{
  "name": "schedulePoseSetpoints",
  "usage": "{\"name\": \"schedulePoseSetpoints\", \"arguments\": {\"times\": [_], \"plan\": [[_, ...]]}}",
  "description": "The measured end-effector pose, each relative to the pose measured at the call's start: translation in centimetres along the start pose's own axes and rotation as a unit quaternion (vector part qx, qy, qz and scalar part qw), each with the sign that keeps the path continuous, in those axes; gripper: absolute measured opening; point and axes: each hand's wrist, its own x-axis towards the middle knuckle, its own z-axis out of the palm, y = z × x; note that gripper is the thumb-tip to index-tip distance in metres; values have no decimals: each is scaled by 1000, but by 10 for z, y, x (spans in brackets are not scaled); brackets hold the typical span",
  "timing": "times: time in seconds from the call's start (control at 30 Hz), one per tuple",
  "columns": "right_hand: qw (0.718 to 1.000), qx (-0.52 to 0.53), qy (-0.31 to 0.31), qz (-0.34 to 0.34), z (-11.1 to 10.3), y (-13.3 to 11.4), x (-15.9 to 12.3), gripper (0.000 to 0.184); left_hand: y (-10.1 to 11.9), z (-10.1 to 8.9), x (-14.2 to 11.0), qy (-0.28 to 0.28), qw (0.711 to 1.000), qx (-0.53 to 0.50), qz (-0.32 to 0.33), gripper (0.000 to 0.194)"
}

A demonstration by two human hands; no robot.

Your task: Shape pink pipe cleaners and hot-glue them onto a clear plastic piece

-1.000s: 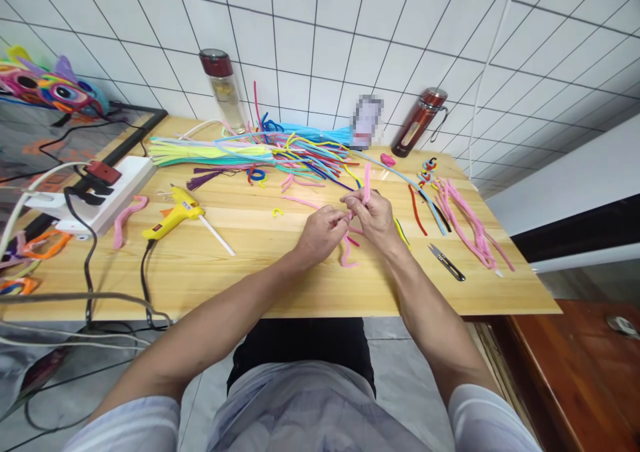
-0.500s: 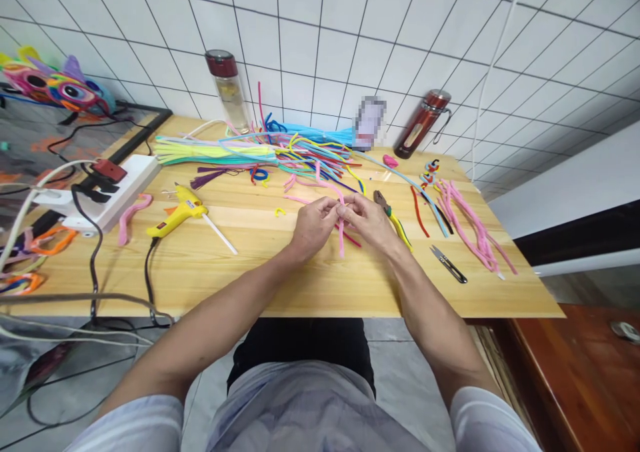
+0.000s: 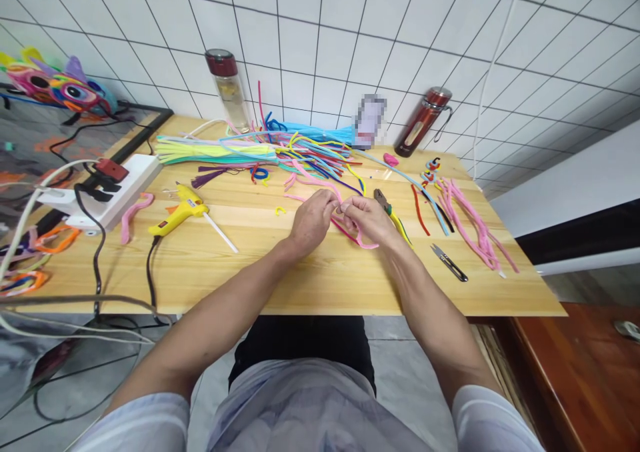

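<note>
Both my hands meet over the middle of the wooden table [image 3: 310, 279]. My left hand [image 3: 311, 220] and my right hand [image 3: 369, 218] each pinch a pink pipe cleaner [image 3: 367, 243], fingertips almost touching. The pink stem curls out below my right hand and lies on the wood. A dark red pipe cleaner sits under it. Right behind my hands lies a big heap of coloured pipe cleaners [image 3: 280, 152].
A yellow glue gun [image 3: 179, 213] and a white power strip [image 3: 117, 189] lie at the left. Pliers [image 3: 393, 213], small snips [image 3: 450, 263] and a bundle of pink pipe cleaners [image 3: 473, 222] lie at the right. Two bottles [image 3: 227, 89] [image 3: 421, 122] stand by the tiled wall.
The pink pipe cleaner stood up from my right hand, then hung down; now it is bent into a curl lying on the table. My hands have shifted slightly but stay together.
</note>
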Motion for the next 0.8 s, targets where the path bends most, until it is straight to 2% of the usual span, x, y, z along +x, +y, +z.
{"name": "schedulePoseSetpoints", "arguments": {"times": [0.1,0.23,0.3,0.43,0.53,0.63,0.73,0.8], "plan": [[996,80,-27,31,-4,-5,-2,21,-6,-6,5,-9,1000,8,15,18],[986,155,-44,39,-11,-10,-4,23,-21,-20,17,59,998,21,-29,16],[983,172,-47,35,-13,-12,-5,24,-24,-22,20,66,996,8,-56,13],[975,203,-72,52,-13,-12,-4,26,-17,-15,17,-4,992,-89,-85,3],[970,221,-78,63,-14,-9,-1,25,-9,-11,13,-26,981,-168,-93,11],[971,217,-80,66,-13,-6,1,23,-4,-13,14,-49,959,-245,-130,22],[974,197,-90,70,-11,-6,0,23,-1,-14,16,-82,941,-297,-138,21],[975,181,-102,72,-9,-6,-2,24,0,-16,16,-97,940,-302,-128,17]]}}
